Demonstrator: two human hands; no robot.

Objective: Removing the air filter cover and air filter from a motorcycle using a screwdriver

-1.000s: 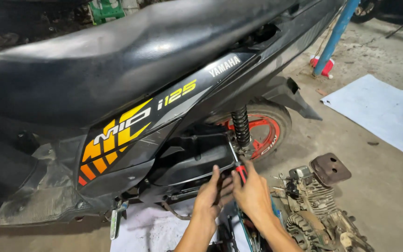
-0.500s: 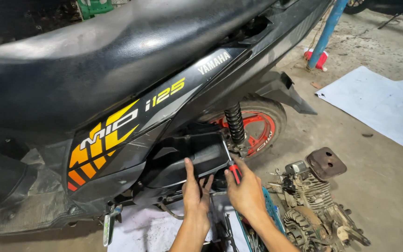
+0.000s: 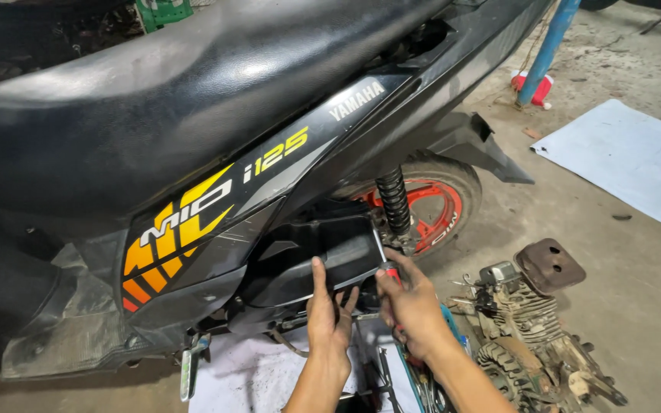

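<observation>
A black scooter with yellow and orange side stripes fills the view. My left hand presses flat with fingers apart against the lower edge of the black plastic box cover under the side panel. My right hand is closed on a screwdriver with a red and black handle. Its shaft points up at the cover's right edge, beside the black shock spring.
A red-rimmed rear wheel sits behind the spring. A dismantled engine part lies on the concrete floor at right, with a white sheet further back and a blue pole. White cloth and tools lie below my hands.
The view has shifted a little. My left hand has slid up onto the cover's lower edge, and my right hand keeps the screwdriver at the cover's right side.
</observation>
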